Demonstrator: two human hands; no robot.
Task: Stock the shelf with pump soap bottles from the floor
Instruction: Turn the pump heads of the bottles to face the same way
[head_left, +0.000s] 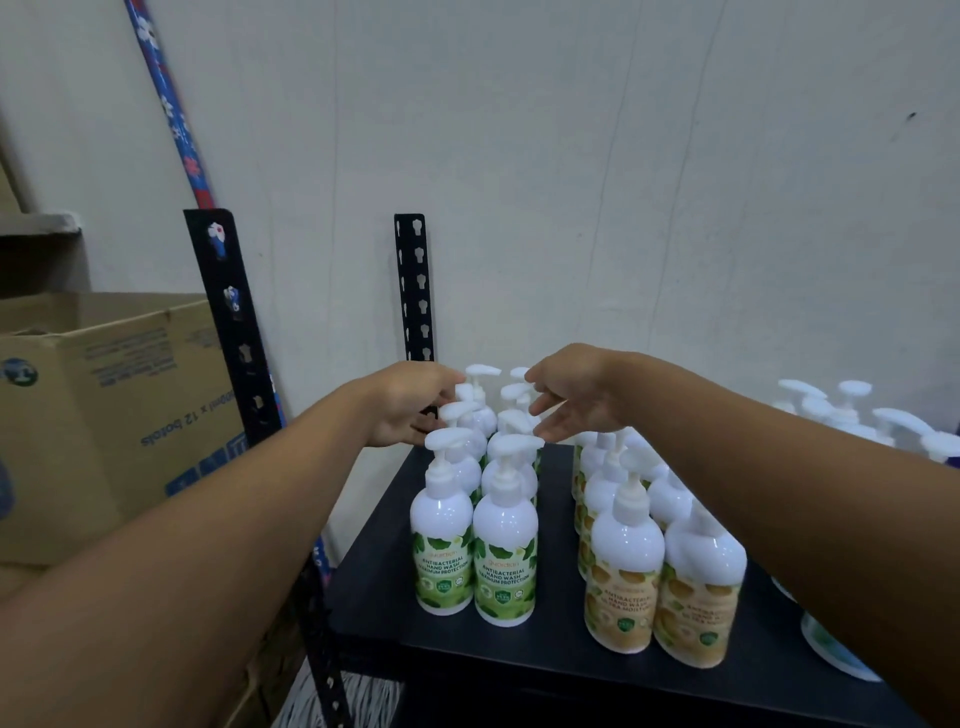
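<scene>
White pump soap bottles stand in rows on the black shelf (384, 587). Two rows of green-label bottles (505, 566) run toward the wall on the left, with yellow-label bottles (626, 587) to their right. My left hand (410, 402) reaches to the back of the green rows, thumb and curled fingers around the pump of a rear green-label bottle (461, 391). On the other side of those rear pumps is my right hand (576, 400), its fingers loosely extended just above the pump heads and holding nothing. The rear bottles' bodies are hidden behind the front ones.
More pump bottles (852, 410) stand at the shelf's right, partly hidden by my right arm. Black slotted uprights (234, 322) (415, 286) frame the shelf's left side and back. Cardboard boxes (104, 415) are stacked to the left. A white wall is close behind.
</scene>
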